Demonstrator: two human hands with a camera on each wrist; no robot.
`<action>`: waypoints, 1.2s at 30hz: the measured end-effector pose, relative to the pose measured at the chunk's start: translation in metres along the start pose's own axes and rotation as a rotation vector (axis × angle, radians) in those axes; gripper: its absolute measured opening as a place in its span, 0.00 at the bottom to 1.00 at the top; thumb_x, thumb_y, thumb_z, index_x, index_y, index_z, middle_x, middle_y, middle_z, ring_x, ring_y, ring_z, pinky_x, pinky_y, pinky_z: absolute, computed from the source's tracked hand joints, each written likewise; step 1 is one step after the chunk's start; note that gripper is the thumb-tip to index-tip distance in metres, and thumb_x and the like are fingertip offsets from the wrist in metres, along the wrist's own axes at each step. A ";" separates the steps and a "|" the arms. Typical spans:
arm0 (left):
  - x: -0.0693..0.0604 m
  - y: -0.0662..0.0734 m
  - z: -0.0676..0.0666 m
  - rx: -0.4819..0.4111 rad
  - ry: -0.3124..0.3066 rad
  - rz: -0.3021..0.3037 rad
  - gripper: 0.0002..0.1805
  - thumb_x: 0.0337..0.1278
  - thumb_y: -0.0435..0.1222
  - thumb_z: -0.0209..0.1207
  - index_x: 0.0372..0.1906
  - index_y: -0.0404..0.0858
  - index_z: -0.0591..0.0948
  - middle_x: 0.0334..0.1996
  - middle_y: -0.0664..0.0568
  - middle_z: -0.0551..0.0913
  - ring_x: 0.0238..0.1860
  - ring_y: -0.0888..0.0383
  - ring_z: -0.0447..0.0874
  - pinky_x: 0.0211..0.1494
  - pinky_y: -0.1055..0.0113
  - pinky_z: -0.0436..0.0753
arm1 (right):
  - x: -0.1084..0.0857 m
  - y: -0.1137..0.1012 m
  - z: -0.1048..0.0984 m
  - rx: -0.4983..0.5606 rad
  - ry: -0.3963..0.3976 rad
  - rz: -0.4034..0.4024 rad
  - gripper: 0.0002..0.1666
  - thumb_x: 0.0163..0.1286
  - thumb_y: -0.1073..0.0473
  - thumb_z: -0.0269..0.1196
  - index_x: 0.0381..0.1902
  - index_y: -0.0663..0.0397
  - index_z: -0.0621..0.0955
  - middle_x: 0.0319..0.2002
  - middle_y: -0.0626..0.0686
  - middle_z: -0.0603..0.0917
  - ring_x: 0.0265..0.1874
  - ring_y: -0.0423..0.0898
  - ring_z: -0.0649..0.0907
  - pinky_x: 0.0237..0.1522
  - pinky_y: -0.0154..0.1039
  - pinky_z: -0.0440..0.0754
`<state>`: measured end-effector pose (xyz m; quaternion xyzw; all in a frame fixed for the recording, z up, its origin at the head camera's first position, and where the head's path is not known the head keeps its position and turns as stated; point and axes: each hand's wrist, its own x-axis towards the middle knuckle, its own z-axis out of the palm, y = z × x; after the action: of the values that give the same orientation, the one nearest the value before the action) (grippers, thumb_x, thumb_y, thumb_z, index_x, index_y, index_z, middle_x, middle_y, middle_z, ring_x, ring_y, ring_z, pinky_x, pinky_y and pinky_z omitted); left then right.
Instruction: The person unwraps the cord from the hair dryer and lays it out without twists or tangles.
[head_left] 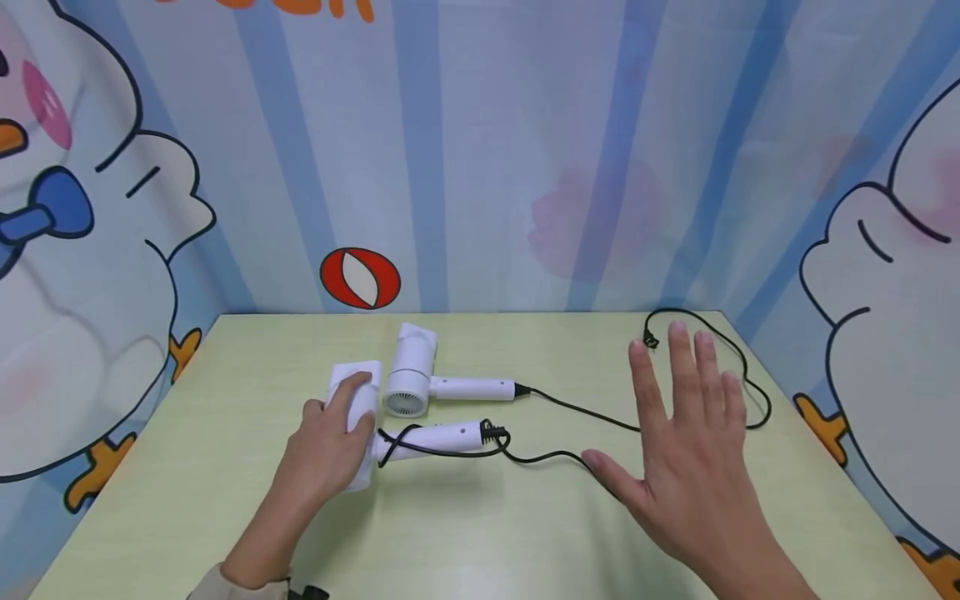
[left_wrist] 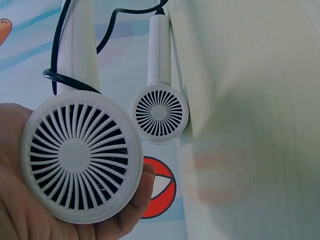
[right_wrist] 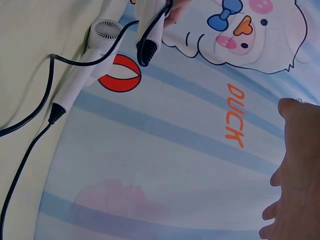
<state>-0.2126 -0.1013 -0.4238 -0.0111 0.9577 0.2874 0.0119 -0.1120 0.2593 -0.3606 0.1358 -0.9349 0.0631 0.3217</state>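
Note:
My left hand (head_left: 322, 450) grips the body of a white hair dryer (head_left: 442, 437), thumb on one side and fingers on the other. Its handle points right with a black cord looped around it, and its round vent grille (left_wrist: 75, 156) faces the left wrist camera. Shadow beneath suggests this dryer is held above the table. A second white hair dryer (head_left: 472, 388) lies just behind it, handle also pointing right. To the right, my right hand (head_left: 690, 467) is raised with fingers straight and spread, holding nothing. It hides part of the cords.
The pale table (head_left: 487, 542) carries a black cord (head_left: 577, 408) from the rear dryer, passing behind my right hand. A black plug (head_left: 650, 338) lies near the back right edge. A printed cartoon curtain (head_left: 495, 150) stands behind and at both sides.

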 end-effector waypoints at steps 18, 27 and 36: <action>-0.005 0.000 -0.002 -0.004 -0.012 0.010 0.32 0.74 0.49 0.48 0.78 0.58 0.58 0.57 0.30 0.68 0.35 0.42 0.79 0.29 0.58 0.76 | 0.001 0.015 0.065 -0.024 -0.278 -0.015 0.56 0.72 0.25 0.49 0.83 0.44 0.42 0.81 0.61 0.45 0.80 0.63 0.48 0.70 0.68 0.55; -0.007 -0.002 -0.004 -0.006 -0.025 0.012 0.32 0.74 0.51 0.48 0.78 0.60 0.57 0.59 0.30 0.67 0.36 0.42 0.79 0.30 0.58 0.75 | 0.001 0.004 0.112 -0.015 -0.426 -0.118 0.51 0.72 0.30 0.55 0.80 0.54 0.58 0.67 0.67 0.71 0.67 0.63 0.73 0.60 0.59 0.76; -0.007 0.000 -0.004 -0.008 -0.029 0.018 0.32 0.74 0.51 0.47 0.78 0.61 0.57 0.59 0.30 0.67 0.36 0.42 0.79 0.29 0.58 0.75 | 0.006 0.000 0.138 -0.024 -0.464 -0.303 0.12 0.73 0.48 0.64 0.42 0.51 0.80 0.31 0.51 0.71 0.31 0.48 0.69 0.32 0.42 0.70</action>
<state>-0.2059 -0.1036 -0.4203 0.0015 0.9564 0.2912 0.0230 -0.1971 0.2293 -0.4650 0.2811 -0.9533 -0.0295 0.1065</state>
